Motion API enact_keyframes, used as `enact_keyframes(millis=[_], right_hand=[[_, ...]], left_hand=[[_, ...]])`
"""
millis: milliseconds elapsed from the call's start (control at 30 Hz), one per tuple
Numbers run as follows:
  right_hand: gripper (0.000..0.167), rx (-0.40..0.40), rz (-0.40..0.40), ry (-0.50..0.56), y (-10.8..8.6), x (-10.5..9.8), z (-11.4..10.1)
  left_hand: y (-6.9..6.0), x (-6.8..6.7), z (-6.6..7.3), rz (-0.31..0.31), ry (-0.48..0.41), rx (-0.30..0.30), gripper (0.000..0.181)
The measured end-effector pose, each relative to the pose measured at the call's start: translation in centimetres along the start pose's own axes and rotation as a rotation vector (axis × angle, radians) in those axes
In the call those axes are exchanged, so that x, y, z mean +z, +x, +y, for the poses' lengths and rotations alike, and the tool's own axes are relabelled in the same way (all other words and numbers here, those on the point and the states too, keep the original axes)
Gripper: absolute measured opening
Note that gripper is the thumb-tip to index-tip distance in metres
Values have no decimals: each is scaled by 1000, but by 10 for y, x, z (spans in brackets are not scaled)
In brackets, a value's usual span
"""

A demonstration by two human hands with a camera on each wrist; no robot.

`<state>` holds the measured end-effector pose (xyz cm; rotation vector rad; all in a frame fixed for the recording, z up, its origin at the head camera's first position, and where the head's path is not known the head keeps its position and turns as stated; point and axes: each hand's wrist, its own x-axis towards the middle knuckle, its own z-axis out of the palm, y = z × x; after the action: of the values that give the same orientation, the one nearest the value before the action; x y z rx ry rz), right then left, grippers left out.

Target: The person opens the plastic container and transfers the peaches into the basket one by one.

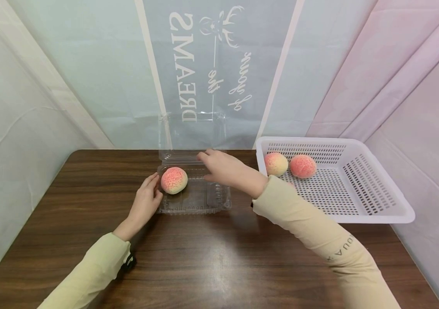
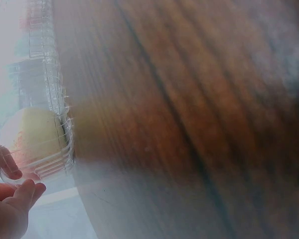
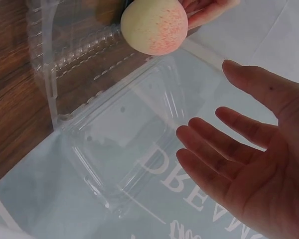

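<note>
A clear plastic clamshell box [image 1: 204, 201] sits on the table with its lid [image 1: 192, 135] raised at the back. One pink-and-cream peach [image 1: 174, 180] lies in the left part of its base. My left hand [image 1: 144, 206] rests along the box's left wall beside that peach, fingers mostly extended; in the left wrist view the fingertips [image 2: 24, 193] are at the box corner. Above the box's right part, near the lid hinge, my right hand [image 1: 227, 168] holds nothing. The right wrist view shows its fingers [image 3: 209, 169] spread and relaxed, apart from the peach [image 3: 154, 26].
To the right stands a white perforated plastic basket [image 1: 385, 180], two peaches [image 1: 303, 166] showing at its left end and a sliver of pink at its near edge. The brown wooden table [image 1: 188, 266] meets a printed cloth backdrop [image 1: 115, 86] at the back.
</note>
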<state>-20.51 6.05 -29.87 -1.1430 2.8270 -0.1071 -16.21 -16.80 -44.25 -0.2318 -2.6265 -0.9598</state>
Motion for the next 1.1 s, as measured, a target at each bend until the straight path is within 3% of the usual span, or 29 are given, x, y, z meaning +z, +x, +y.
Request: enact_keyframes(millis=[233, 700, 1100], right_hand=[[52, 40, -16, 30, 4, 2, -5], [51, 109, 73, 60, 7, 15, -11], [53, 197, 133, 171, 12, 31, -14]], left_hand=[[0, -1, 0, -1, -1, -1, 45], [1, -1, 0, -4, -10, -8, 45], [1, -2, 2, -14, -19, -16, 45]])
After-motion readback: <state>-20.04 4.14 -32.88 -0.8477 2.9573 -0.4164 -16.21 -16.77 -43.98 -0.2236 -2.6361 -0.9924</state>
